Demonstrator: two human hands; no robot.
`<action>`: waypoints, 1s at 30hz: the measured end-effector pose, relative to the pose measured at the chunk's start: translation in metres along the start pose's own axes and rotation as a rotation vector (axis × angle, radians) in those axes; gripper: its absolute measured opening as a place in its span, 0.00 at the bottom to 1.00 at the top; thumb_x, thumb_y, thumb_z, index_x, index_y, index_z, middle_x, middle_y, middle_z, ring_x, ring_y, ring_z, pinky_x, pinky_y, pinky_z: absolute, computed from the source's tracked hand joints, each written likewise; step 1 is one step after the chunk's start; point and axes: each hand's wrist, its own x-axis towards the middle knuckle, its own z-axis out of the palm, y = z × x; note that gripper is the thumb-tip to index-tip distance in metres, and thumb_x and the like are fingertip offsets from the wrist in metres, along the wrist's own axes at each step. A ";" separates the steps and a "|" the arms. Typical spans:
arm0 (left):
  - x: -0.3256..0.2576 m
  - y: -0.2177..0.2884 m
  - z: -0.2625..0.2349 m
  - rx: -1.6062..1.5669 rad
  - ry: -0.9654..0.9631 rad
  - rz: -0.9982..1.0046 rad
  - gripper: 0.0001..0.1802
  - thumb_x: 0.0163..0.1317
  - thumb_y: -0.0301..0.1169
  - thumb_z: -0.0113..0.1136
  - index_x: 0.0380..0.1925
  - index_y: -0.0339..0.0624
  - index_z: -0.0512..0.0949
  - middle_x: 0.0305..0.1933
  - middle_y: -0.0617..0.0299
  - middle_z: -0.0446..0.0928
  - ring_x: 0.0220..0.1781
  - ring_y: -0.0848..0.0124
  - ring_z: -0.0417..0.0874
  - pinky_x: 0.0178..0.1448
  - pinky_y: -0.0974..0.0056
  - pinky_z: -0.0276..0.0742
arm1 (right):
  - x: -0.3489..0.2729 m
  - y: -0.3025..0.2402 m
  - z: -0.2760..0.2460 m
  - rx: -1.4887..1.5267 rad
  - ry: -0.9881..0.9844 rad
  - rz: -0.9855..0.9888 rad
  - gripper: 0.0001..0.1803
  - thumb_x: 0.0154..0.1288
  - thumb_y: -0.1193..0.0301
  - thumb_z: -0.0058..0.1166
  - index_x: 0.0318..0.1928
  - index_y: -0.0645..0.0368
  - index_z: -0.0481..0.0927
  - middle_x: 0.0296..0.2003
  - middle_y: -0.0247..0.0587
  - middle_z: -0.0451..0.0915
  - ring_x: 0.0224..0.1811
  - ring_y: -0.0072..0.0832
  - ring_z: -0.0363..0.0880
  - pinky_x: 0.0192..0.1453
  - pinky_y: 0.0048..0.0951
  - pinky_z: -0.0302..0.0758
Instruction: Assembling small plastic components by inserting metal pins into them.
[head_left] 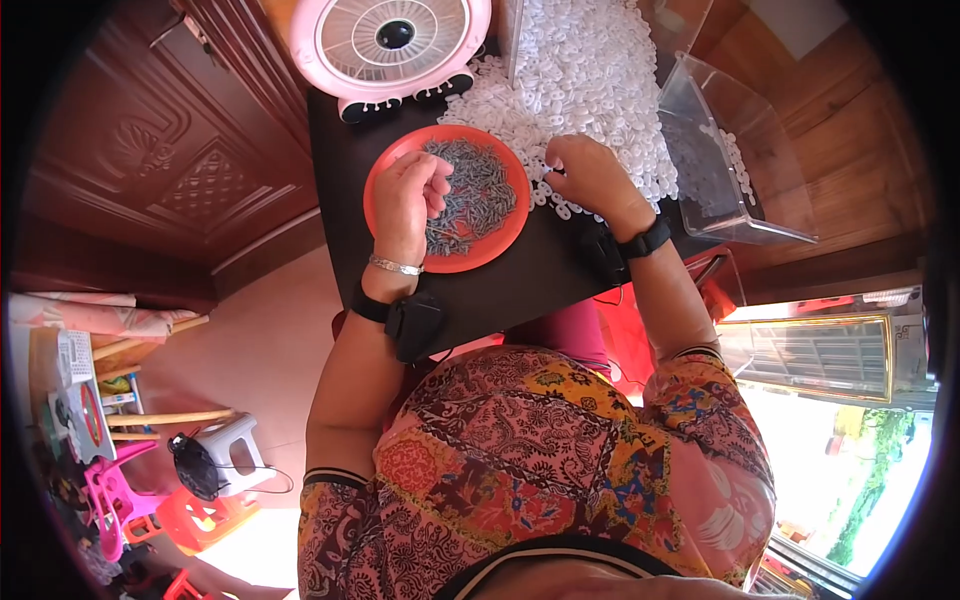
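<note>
Grey pieces (482,185), long axes seemingly haphazard

Head camera: left one of a side-by-side pair, worn on the person's head, looking down through a wide fisheye, upright.
Multicoloured patterned cloth shirt (510,440): nearest, filling the lower middle.
Dark flat table (540,268): farther off, viewed from above its near edge.
Bare left hand (408,188) and bare right hand (592,178): arm's reach away.
Brown carved wooden door (160,150): beyond the table's left edge, bowed.
</note>
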 end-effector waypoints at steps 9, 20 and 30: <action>0.001 0.000 0.001 -0.004 -0.020 -0.009 0.13 0.61 0.34 0.49 0.24 0.40 0.77 0.19 0.68 0.72 0.18 0.82 0.68 0.21 0.76 0.61 | 0.004 0.006 0.004 0.203 0.002 -0.012 0.04 0.50 0.75 0.51 0.29 0.59 0.76 0.24 0.45 0.78 0.30 0.43 0.79 0.37 0.37 0.75; 0.001 -0.001 0.001 -0.003 -0.046 -0.016 0.13 0.62 0.35 0.49 0.24 0.41 0.78 0.20 0.69 0.72 0.17 0.83 0.68 0.21 0.77 0.61 | 0.005 -0.001 0.000 0.064 -0.059 -0.001 0.07 0.52 0.69 0.52 0.29 0.57 0.79 0.29 0.44 0.80 0.35 0.42 0.79 0.40 0.41 0.75; -0.001 -0.001 0.002 0.023 -0.056 -0.021 0.13 0.62 0.35 0.50 0.24 0.41 0.78 0.20 0.69 0.72 0.18 0.82 0.68 0.21 0.77 0.61 | 0.006 0.004 0.010 0.022 -0.054 0.014 0.05 0.53 0.73 0.51 0.30 0.59 0.78 0.26 0.43 0.79 0.34 0.41 0.79 0.40 0.38 0.74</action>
